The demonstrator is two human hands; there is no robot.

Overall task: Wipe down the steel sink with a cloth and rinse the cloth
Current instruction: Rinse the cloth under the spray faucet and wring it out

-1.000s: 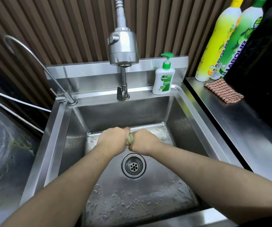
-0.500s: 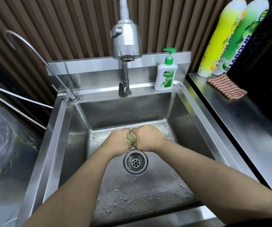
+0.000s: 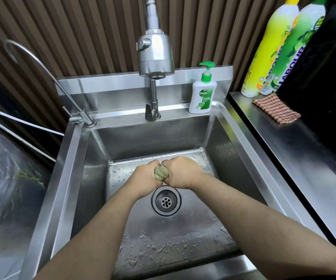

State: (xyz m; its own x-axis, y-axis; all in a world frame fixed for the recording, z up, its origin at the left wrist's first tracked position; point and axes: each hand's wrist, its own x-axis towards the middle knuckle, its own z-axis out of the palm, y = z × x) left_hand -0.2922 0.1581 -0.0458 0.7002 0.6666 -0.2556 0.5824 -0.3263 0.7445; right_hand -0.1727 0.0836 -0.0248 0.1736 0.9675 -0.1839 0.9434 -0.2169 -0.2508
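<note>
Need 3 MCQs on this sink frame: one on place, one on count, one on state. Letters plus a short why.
1. Where is the soap bottle?
A. back right sink ledge
B. in the basin
C. left of the tap

2. How many tall bottles stand on the counter?
A. one
B. two
C. four

3. How is the cloth held?
A. spread flat
B. hanging from the tap
C. balled between both fists

Answers: 1 A, it stands right of the tap. 2 B, one yellow, one green. 3 C, left hand and right hand squeeze it above the drain.
</note>
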